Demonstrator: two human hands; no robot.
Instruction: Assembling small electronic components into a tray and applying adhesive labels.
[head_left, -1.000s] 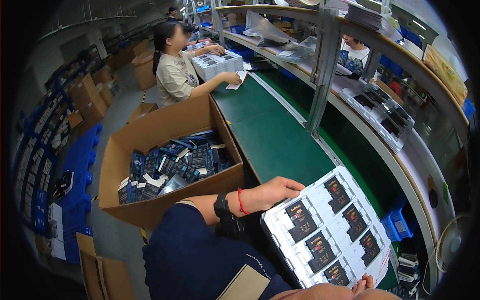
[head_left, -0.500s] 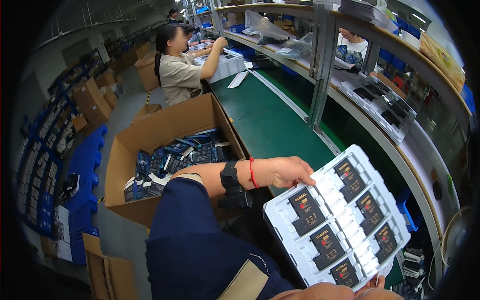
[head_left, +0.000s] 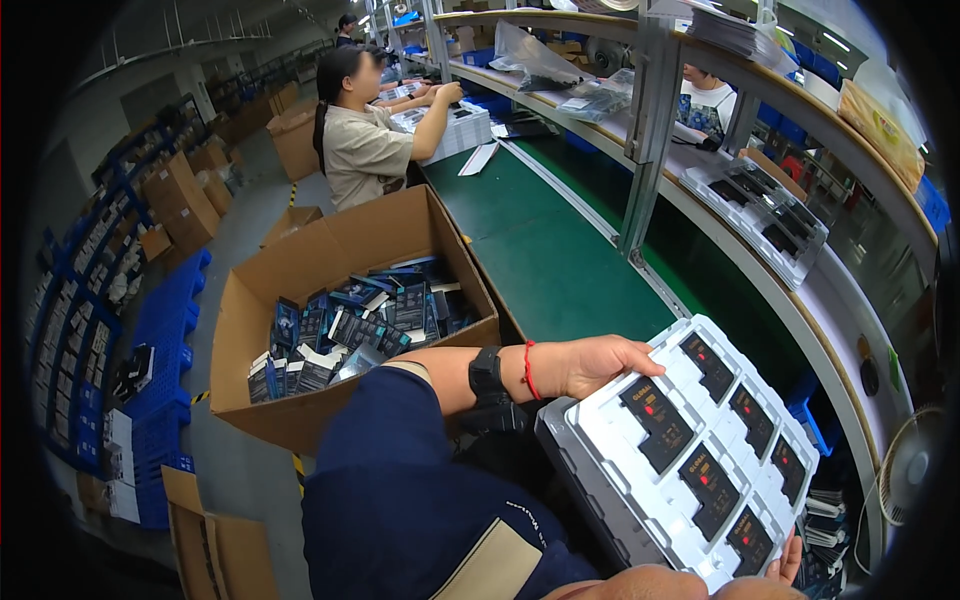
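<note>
A white plastic tray (head_left: 716,428) lies tilted in front of me at the lower right, its pockets holding several flat black pieces (head_left: 657,423) with gold print and a red mark; they look like phone batteries. Thick layered sides suggest more trays stacked beneath it. My left hand (head_left: 605,364) grips the far left edge, thumb on top, other fingers mostly hidden. At the near right edge, my right hand (head_left: 788,562) curls its fingers around the rim; the rest of it is largely out of sight.
Left of the green work surface (head_left: 550,245) stands an open carton (head_left: 340,240) full of small dark boxes. A metal post (head_left: 645,150) and shelf edge rise on the right, with another filled tray (head_left: 760,210). A co-worker (head_left: 365,140) handles stacked trays at the far end.
The tray has tipped, so its layered near-left side now shows, and it sits slightly lower. My left hand has moved right and down with it, still on the edge.
</note>
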